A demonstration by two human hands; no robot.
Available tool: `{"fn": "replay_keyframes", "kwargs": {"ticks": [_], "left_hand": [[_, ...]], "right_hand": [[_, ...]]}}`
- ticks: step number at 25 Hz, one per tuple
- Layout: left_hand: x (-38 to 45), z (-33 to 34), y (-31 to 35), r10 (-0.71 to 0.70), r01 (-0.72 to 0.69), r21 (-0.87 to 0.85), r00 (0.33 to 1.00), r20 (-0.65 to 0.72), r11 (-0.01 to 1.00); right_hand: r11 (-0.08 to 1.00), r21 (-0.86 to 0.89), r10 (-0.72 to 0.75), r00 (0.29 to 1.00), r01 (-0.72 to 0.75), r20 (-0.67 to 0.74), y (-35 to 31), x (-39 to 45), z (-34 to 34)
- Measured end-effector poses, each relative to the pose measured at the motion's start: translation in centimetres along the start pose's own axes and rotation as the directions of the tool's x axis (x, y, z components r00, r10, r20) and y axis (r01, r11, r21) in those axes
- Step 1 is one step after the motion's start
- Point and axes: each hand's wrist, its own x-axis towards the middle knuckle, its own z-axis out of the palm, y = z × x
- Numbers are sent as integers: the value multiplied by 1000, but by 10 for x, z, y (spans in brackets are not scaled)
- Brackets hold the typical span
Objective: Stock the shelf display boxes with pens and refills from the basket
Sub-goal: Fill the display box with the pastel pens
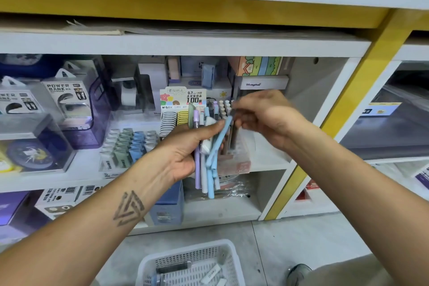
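My left hand (pixel 183 146) grips a bundle of pastel pens (pixel 206 165), purple, white and light blue, held upright in front of the middle shelf. My right hand (pixel 262 116) pinches the top end of one light blue pen (pixel 220 137) that leans out of the bundle. Just behind the hands stands a clear display box (pixel 234 162) with several pens upright in it. A white mesh basket (pixel 151 264) sits on the floor below, with a few pens and small white pieces inside.
A lead refill display (pixel 181 102) stands left of the pen box. Rows of small pastel items (pixel 130 141) and power bank boxes (pixel 67 97) fill the shelf's left side. A blue box (pixel 169 202) sits on the lower shelf. A yellow post (pixel 348 104) bounds the right.
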Motion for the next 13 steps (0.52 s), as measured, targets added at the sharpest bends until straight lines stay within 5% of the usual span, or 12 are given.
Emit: {"fn": "replay_keyframes", "kwargs": {"ticks": [2, 4, 8, 13], "left_hand": [[0, -2, 0, -12, 12, -9, 1000, -28, 1000], [1, -3, -1, -16, 18, 31, 998, -56, 999], [3, -2, -4, -39, 44, 64, 997, -69, 997], [4, -2, -6, -49, 54, 71, 997, -65, 996]], "right_hand": [[991, -34, -132, 978, 128, -162, -6, 5, -18], [911, -324, -331, 921, 255, -206, -4, 11, -32], [645, -686, -490, 871, 337, -32, 21, 18, -35], [586, -720, -473, 878, 370, 66, 42, 29, -37]]}}
